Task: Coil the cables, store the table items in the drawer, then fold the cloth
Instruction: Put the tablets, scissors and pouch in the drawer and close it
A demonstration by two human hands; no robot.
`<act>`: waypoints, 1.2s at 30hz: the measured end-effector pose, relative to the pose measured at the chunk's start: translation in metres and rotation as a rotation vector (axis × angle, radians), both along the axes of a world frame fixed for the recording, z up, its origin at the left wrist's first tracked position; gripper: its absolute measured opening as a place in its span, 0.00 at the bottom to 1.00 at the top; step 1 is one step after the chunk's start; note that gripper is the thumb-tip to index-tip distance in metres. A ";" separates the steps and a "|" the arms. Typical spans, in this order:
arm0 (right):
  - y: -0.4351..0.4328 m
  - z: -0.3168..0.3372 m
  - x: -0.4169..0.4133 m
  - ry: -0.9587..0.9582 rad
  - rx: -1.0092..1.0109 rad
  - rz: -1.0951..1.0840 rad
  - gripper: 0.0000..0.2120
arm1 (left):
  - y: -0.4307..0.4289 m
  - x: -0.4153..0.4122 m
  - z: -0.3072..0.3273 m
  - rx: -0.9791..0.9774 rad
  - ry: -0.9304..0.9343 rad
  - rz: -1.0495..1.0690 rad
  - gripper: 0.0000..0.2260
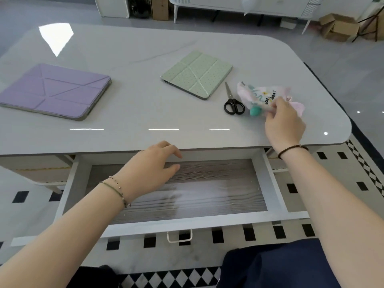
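Head view: drawer open, storing the table items is the step in hand

A person sits at a glossy pale grey table (135,121). Below its near edge, at lower centre of the frame, a white drawer with a wood-grain floor (187,225) is pulled out; nothing shows inside it. The left hand (151,163) hovers over the back of the drawer, fingers loosely spread and holding nothing. At centre right, the right hand (284,121) pinches a crumpled pink printed cloth (255,94) between thumb and fingertips. A small teal object (255,112) peeks out under the cloth; what it is cannot be told. Black-handled scissors (232,102) lie just left of the cloth. A closed green dotted tablet case (197,73) lies at centre, and a closed purple tablet case (54,90) lies well apart at left. No cables are visible.

The next move likely calls for lifting the scissors and both cases into the drawer, keeping the cloth out for folding.
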State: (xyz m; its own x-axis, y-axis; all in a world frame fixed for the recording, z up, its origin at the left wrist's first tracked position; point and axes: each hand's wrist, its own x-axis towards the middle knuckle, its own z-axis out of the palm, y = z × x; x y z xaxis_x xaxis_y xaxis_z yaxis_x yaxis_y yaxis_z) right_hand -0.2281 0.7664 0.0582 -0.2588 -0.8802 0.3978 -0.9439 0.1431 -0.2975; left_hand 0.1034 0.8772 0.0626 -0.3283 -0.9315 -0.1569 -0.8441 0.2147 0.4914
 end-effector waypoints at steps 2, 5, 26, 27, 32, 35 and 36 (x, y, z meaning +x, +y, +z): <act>0.012 0.025 0.002 -0.069 -0.110 0.046 0.02 | 0.004 -0.005 0.002 0.026 0.107 0.019 0.12; 0.043 0.058 0.017 -0.424 -0.143 0.278 0.06 | 0.007 -0.019 0.007 0.101 0.306 0.130 0.17; 0.154 0.030 0.019 -0.658 0.552 0.469 0.10 | 0.048 -0.038 0.014 1.063 1.216 0.640 0.14; 0.154 0.029 0.017 -0.655 0.596 0.459 0.11 | 0.048 -0.041 0.009 1.102 1.169 0.667 0.12; 0.152 0.016 0.010 -0.498 0.637 0.368 0.10 | 0.043 -0.058 -0.005 1.131 1.007 0.655 0.13; 0.145 0.005 0.006 -0.426 0.765 0.297 0.07 | 0.035 -0.072 -0.017 1.207 0.999 0.699 0.10; 0.142 0.002 0.003 -0.395 0.805 0.277 0.07 | 0.032 -0.076 -0.022 1.240 0.979 0.720 0.08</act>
State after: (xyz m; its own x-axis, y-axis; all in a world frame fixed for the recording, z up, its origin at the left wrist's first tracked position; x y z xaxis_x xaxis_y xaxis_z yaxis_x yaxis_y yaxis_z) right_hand -0.2247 0.9089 0.0604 0.0152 -0.9027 -0.4300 -0.8271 0.2303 -0.5126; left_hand 0.0269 0.9088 0.0405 -0.3381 -0.4118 -0.8463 0.0930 -0.9094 0.4054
